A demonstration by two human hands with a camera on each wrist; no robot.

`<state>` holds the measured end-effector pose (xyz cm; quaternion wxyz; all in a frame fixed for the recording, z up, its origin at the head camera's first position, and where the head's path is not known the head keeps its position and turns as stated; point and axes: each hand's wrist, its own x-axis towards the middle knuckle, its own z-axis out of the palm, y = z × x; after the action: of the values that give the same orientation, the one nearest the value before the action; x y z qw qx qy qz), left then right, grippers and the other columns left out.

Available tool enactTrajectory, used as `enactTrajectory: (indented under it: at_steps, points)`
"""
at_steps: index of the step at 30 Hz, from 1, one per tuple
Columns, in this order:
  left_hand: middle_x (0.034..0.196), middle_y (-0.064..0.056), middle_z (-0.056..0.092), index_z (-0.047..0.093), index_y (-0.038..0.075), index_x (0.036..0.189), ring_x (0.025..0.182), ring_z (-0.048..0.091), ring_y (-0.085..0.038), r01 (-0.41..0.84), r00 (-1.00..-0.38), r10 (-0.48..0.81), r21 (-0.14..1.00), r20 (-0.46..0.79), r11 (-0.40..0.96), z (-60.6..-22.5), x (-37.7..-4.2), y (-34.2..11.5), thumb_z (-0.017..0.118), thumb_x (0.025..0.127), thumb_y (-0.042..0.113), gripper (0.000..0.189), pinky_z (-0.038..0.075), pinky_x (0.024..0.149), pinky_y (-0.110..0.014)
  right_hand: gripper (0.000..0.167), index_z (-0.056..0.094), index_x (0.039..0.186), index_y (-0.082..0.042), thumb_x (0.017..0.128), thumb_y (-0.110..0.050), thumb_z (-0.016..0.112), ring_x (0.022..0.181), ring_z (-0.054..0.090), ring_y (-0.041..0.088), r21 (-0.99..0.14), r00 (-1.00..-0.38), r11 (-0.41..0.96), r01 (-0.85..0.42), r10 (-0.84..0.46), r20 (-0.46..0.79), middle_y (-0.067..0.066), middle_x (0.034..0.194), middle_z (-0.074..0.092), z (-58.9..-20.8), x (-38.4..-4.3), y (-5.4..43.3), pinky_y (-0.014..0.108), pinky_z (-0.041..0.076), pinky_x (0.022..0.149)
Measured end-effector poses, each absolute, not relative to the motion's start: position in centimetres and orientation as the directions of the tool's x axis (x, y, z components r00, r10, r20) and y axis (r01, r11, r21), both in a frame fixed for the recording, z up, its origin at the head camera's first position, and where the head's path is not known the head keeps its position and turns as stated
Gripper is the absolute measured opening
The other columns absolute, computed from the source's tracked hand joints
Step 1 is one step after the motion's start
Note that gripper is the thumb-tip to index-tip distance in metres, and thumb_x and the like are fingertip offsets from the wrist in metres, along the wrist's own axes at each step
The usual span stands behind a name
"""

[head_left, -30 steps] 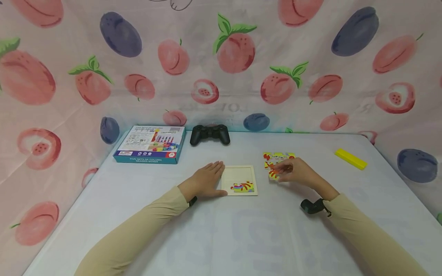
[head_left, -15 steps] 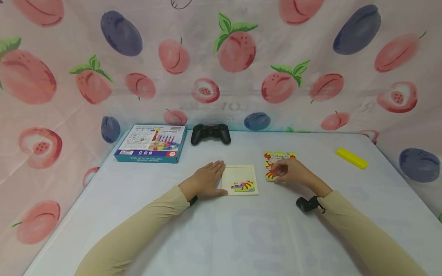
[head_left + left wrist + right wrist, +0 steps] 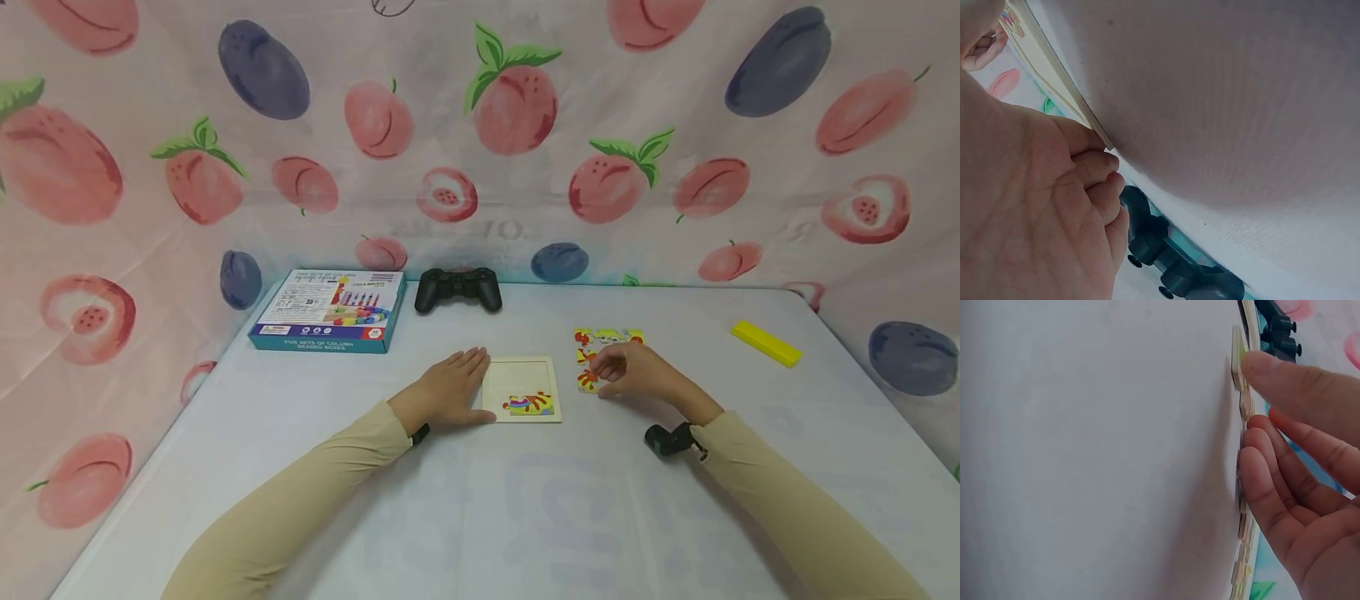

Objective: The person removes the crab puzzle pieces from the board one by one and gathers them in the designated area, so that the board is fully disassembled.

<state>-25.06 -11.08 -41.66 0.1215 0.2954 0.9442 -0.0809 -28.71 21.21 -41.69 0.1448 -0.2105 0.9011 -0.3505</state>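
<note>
My left hand [image 3: 447, 389] rests at the left side of a square wooden puzzle tray [image 3: 520, 362], fingers extended and thumb by its lower left corner. In the left wrist view, fingertips [image 3: 1105, 164] touch the tray's edge. One red-and-yellow jigsaw piece [image 3: 531, 404] lies inside the tray, lower right. Right of the tray, my right hand [image 3: 637, 372] is over several loose jigsaw pieces [image 3: 609, 336], partly hiding them. In the right wrist view, its thumb touches the face of a puzzle piece [image 3: 1237, 357]; the other fingers, loosely bent, stay apart from the thumb.
A blue-and-white box [image 3: 326, 312] lies at the back left beside a black game controller [image 3: 457, 292]. A yellow block [image 3: 766, 343] sits at the right of the white-covered table [image 3: 480, 508]. Behind the table hangs a fruit-patterned cloth [image 3: 517, 192].
My right hand has shifted slightly left, and the lower puzzle piece beside it has moved a little left. The left hand and tray stay in place.
</note>
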Motion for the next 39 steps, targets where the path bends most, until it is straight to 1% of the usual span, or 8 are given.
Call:
enactTrajectory:
  at_steps: [7,11,15,18,22,27,32,39]
  points:
    - [0.158,-0.011,0.015,0.016,0.003,0.15,0.147,0.013,-0.023,0.576,-0.796,0.541,-0.062,-0.273,0.815,-41.5,-25.0,-11.1,0.044,0.086,0.068,0.095,0.016,0.121,-0.035,0.033,0.067,0.101,0.0,0.072,-0.011,0.08,0.082,0.058,0.015,-0.682,-0.871,0.653,-0.329,-0.489,-0.049,0.012,0.095,0.067,-40.5,-28.1,21.0,0.017,0.051,0.071]
    - [0.158,-0.01,0.014,0.015,0.004,0.15,0.147,0.012,-0.022,0.568,-0.799,0.533,-0.06,-0.278,0.821,-41.5,-25.0,-11.1,0.044,0.086,0.069,0.096,0.015,0.121,-0.035,0.033,0.066,0.102,0.002,0.073,-0.008,0.079,0.083,0.059,0.018,-0.709,-0.847,0.603,-0.365,-0.532,-0.017,0.016,0.096,0.067,-39.7,-27.9,19.7,0.02,0.051,0.074]
    - [0.159,-0.01,0.014,0.015,0.004,0.15,0.147,0.012,-0.022,0.564,-0.801,0.529,-0.056,-0.281,0.824,-41.5,-25.0,-11.2,0.043,0.086,0.069,0.096,0.015,0.121,-0.035,0.033,0.066,0.103,0.002,0.074,-0.008,0.078,0.085,0.06,0.021,-0.728,-0.818,0.578,-0.369,-0.574,-0.041,0.016,0.099,0.067,-39.4,-27.6,17.6,0.025,0.054,0.077]
    - [0.159,-0.01,0.013,0.014,0.004,0.151,0.147,0.012,-0.022,0.562,-0.802,0.527,-0.055,-0.282,0.825,-41.5,-24.9,-11.2,0.043,0.086,0.069,0.096,0.015,0.121,-0.035,0.033,0.066,0.104,0.0,0.074,-0.009,0.078,0.087,0.061,0.02,-0.733,-0.778,0.552,-0.398,-0.626,-0.049,0.015,0.101,0.067,-39.7,-27.4,16.0,0.029,0.055,0.079]
    - [0.159,-0.01,0.013,0.014,0.004,0.151,0.147,0.012,-0.022,0.559,-0.802,0.526,-0.047,-0.282,0.828,-41.6,-25.0,-11.2,0.044,0.085,0.069,0.096,0.015,0.121,-0.035,0.034,0.067,0.105,0.0,0.074,-0.01,0.078,0.088,0.062,0.018,-0.736,-0.723,0.514,-0.439,-0.689,-0.05,0.013,0.101,0.068,-40.1,-27.4,14.1,0.03,0.055,0.081]
    - [0.159,-0.009,0.013,0.015,0.004,0.151,0.147,0.012,-0.022,0.558,-0.802,0.527,-0.04,-0.282,0.829,-41.6,-25.1,-11.2,0.044,0.085,0.069,0.097,0.015,0.121,-0.035,0.032,0.068,0.103,-0.002,0.074,-0.01,0.079,0.084,0.062,0.013,-0.721,-0.68,0.52,-0.458,-0.727,-0.093,0.009,0.099,0.069,-40.3,-27.5,12.4,0.025,0.054,0.079]
    - [0.159,-0.01,0.013,0.014,0.004,0.151,0.147,0.013,-0.022,0.564,-0.8,0.532,-0.045,-0.279,0.825,-41.7,-25.1,-11.2,0.043,0.086,0.069,0.097,0.015,0.121,-0.035,0.029,0.068,0.102,-0.004,0.074,-0.006,0.078,0.081,0.06,0.009,-0.688,-0.654,0.55,-0.473,-0.743,-0.144,0.006,0.097,0.069,-40.5,-27.7,11.5,0.02,0.054,0.075]
    - [0.158,-0.011,0.014,0.015,0.003,0.15,0.147,0.014,-0.023,0.572,-0.797,0.538,-0.057,-0.273,0.819,-41.7,-25.1,-11.2,0.043,0.086,0.069,0.096,0.016,0.121,-0.035,0.03,0.07,0.102,-0.004,0.073,-0.007,0.079,0.079,0.056,0.007,-0.652,-0.613,0.557,-0.515,-0.771,-0.175,0.004,0.092,0.068,-40.5,-27.9,11.1,0.018,0.05,0.072]
